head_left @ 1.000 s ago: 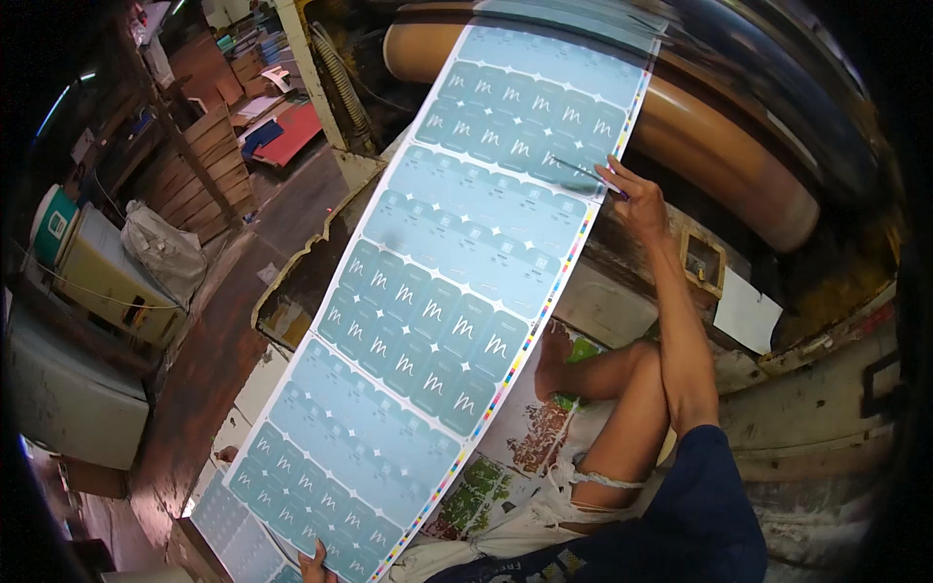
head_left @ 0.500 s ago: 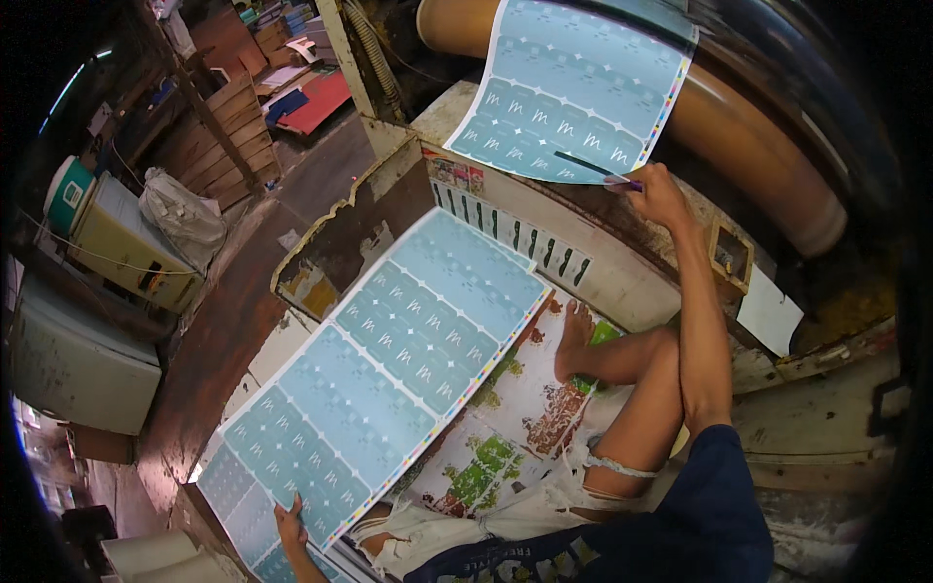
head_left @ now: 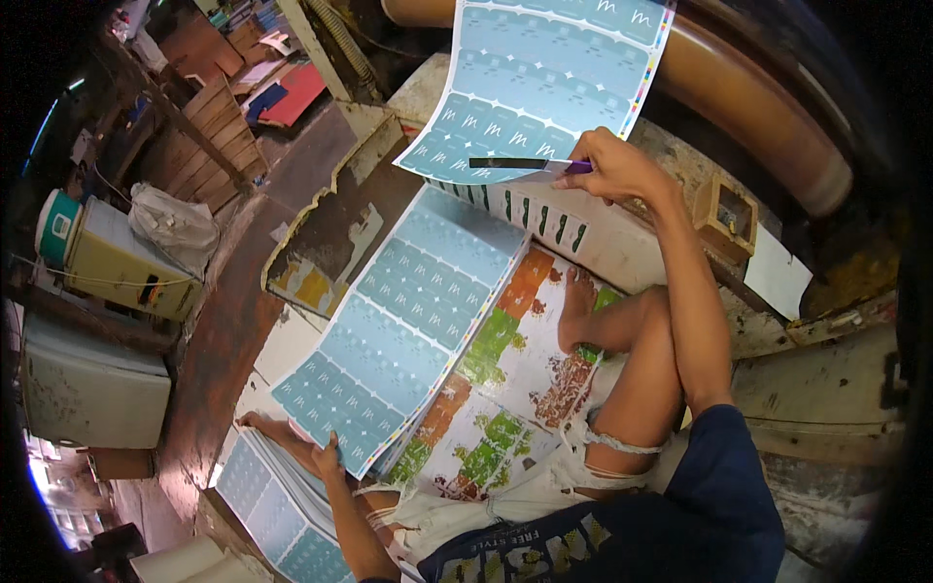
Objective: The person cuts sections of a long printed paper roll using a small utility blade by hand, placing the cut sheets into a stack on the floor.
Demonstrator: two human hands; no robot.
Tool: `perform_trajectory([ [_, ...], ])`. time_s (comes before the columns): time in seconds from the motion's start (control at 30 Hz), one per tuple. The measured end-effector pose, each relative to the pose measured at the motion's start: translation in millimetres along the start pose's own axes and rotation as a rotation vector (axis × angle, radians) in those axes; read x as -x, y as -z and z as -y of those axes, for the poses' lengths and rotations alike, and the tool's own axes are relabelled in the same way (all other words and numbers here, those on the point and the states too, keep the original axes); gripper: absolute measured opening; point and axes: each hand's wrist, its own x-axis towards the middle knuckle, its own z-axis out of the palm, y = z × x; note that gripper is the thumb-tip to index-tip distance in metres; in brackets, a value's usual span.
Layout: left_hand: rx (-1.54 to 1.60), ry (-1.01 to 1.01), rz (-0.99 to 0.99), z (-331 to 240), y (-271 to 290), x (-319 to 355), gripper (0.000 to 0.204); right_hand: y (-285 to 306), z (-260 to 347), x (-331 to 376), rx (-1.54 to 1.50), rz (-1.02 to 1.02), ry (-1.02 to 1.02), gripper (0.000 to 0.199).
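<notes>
Dark blade [head_left: 510,163] held in the right hand [head_left: 614,165], before the hanging sheet [head_left: 535,73]; lower sheet [head_left: 389,316] gripped by the left hand [head_left: 328,457].

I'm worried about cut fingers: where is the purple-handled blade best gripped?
Probably by the purple handle, coming from the right. The long, flat, dark blade points left in front of the upper printed sheet, so its exposed length looks best avoided. The right hand holds that handle end.

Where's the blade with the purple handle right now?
In the head view, above centre and slightly right, the purple-handled blade is in the person's right hand, pointing left across the upper printed sheet.
</notes>
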Motion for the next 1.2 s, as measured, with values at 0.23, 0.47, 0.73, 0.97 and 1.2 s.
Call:
perform_trajectory([
  [0.23,-1.022,-0.304,-0.125,-5,-47,3,0.149,-18,19,-15,-0.013,0.241,0.019,0.027],
  [0.47,0.078,0.448,-0.249,75,-83,46,0.134,-34,21,-5,-0.009,0.411,0.325,0.024],
  [0.73,-1.392,-0.117,-0.021,53,-103,72,0.135,-68,71,7,-0.145,0.777,0.569,0.025],
  [0.97,0.463,-0.044,0.855,-120,-233,173,0.058,-71,103,7,-0.142,0.897,0.614,0.023],
  [1.2,0.648,0.324,0.700,-217,-248,197,0.039,-82,103,4,-0.190,1.013,0.494,0.023],
])
